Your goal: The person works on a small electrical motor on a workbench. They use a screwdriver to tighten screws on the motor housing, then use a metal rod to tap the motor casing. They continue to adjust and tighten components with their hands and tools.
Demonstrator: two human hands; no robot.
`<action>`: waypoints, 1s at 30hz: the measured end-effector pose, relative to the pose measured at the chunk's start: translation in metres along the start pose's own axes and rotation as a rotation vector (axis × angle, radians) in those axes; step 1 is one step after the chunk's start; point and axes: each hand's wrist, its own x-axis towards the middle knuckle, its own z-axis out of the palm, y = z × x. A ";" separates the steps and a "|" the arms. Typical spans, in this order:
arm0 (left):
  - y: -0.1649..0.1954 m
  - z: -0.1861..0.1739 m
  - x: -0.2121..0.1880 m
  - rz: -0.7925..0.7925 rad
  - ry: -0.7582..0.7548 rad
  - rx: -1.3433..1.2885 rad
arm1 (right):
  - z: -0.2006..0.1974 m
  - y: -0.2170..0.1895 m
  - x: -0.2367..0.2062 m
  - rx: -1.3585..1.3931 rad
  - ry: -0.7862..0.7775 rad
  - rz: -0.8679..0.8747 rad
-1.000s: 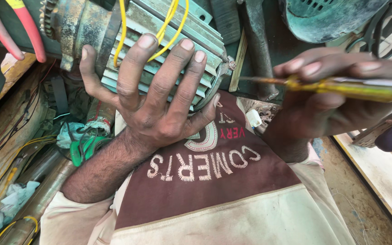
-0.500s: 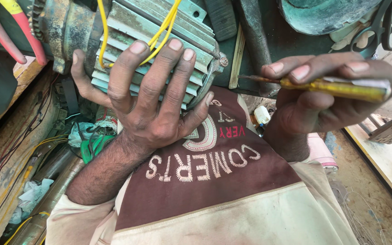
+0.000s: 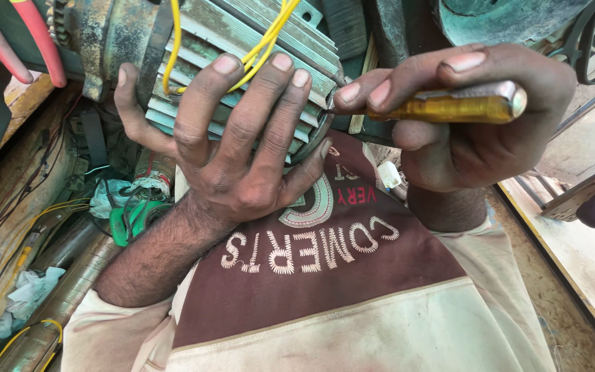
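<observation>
hands on the finned motor

cluttered workshop floor lies around you, with green pliers [image 3: 132, 219] and loose wires low on your left. your left hand [image 3: 232, 148] is spread wide open, palm and fingers pressed flat on the ribbed grey motor [image 3: 242, 48] that leans against your chest, beside its yellow wires [image 3: 263, 41]. your right hand [image 3: 470, 117] is closed around a yellow-handled screwdriver [image 3: 449, 105], and its thin shaft points at the motor's edge.
</observation>
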 end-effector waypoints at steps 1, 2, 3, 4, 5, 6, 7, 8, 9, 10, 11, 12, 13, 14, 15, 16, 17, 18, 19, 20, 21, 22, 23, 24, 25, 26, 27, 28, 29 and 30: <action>-0.001 0.000 0.000 0.000 -0.001 0.002 | 0.001 -0.001 0.004 -0.009 -0.011 0.018; -0.001 0.000 -0.001 -0.001 -0.001 0.006 | 0.001 -0.004 0.004 -0.028 -0.016 0.055; -0.001 0.000 -0.001 -0.001 0.000 0.008 | -0.003 -0.004 0.005 -0.028 -0.050 0.075; -0.001 0.000 -0.001 0.000 0.000 0.010 | -0.006 -0.005 0.001 -0.028 -0.084 0.095; -0.001 0.000 -0.001 0.002 0.003 0.011 | -0.014 -0.001 -0.001 -0.010 -0.148 0.096; -0.001 0.000 0.000 0.002 0.007 0.009 | -0.018 0.002 -0.009 -0.003 -0.154 0.107; -0.002 0.000 0.000 0.003 0.011 0.006 | -0.024 0.006 -0.016 0.005 -0.160 0.117; -0.001 0.000 0.001 0.002 0.017 0.001 | -0.023 0.008 -0.025 0.002 -0.109 0.137; -0.001 0.000 0.002 -0.001 0.023 -0.007 | -0.024 0.010 -0.030 -0.015 -0.081 0.154; -0.001 0.000 0.003 -0.004 0.030 -0.015 | -0.021 0.009 -0.030 -0.031 -0.053 0.172; -0.001 0.000 0.004 -0.009 0.039 -0.028 | -0.017 0.006 -0.023 -0.061 -0.047 0.185; 0.000 0.000 0.005 -0.018 0.042 -0.040 | -0.010 0.001 -0.010 -0.068 -0.059 0.184; 0.000 0.000 0.006 -0.027 0.046 -0.052 | -0.002 -0.006 0.008 -0.076 -0.071 0.183; 0.001 0.000 0.006 -0.041 0.045 -0.064 | 0.004 -0.015 0.025 -0.062 -0.101 0.166; 0.002 -0.001 0.007 -0.040 0.049 -0.064 | 0.000 -0.023 0.045 -0.066 -0.231 0.179; 0.003 -0.001 0.008 -0.039 0.053 -0.064 | -0.005 -0.030 0.061 -0.070 -0.361 0.189; 0.003 0.000 0.009 -0.028 0.065 -0.049 | -0.028 -0.038 0.089 -0.088 -0.597 0.224; 0.004 -0.002 0.009 -0.025 0.060 -0.035 | -0.027 -0.040 0.094 -0.080 -0.606 0.248; 0.005 -0.002 0.010 -0.022 0.056 -0.021 | -0.033 -0.040 0.097 -0.072 -0.615 0.272; 0.005 -0.003 0.010 -0.018 0.039 -0.013 | -0.027 -0.035 0.082 -0.047 -0.391 0.286; 0.005 -0.002 0.011 -0.010 0.048 -0.002 | -0.021 -0.027 0.061 -0.027 -0.164 0.291; 0.006 -0.001 0.012 -0.002 0.057 0.010 | -0.015 -0.019 0.041 -0.006 0.063 0.290; 0.007 0.002 0.014 0.003 0.083 0.022 | -0.011 -0.010 0.016 0.015 0.289 0.289; 0.007 0.001 0.013 0.003 0.078 0.023 | -0.024 -0.003 -0.003 -0.118 0.264 0.275; 0.008 0.003 0.014 0.002 0.073 0.024 | -0.033 0.006 -0.025 -0.252 0.242 0.259; 0.008 -0.001 0.012 0.000 0.042 0.019 | -0.047 0.015 -0.037 -0.390 0.019 0.239; 0.008 -0.002 0.011 0.000 0.034 0.023 | -0.060 0.020 -0.043 -0.511 -0.197 0.185; 0.007 -0.002 0.010 0.000 0.026 0.026 | -0.061 0.027 -0.044 -0.517 -0.297 0.160; 0.006 -0.002 0.009 0.001 0.036 0.034 | -0.064 0.032 -0.035 -0.517 -0.396 0.134; 0.005 -0.003 0.008 0.003 0.037 0.036 | -0.059 0.033 -0.026 -0.542 -0.441 0.126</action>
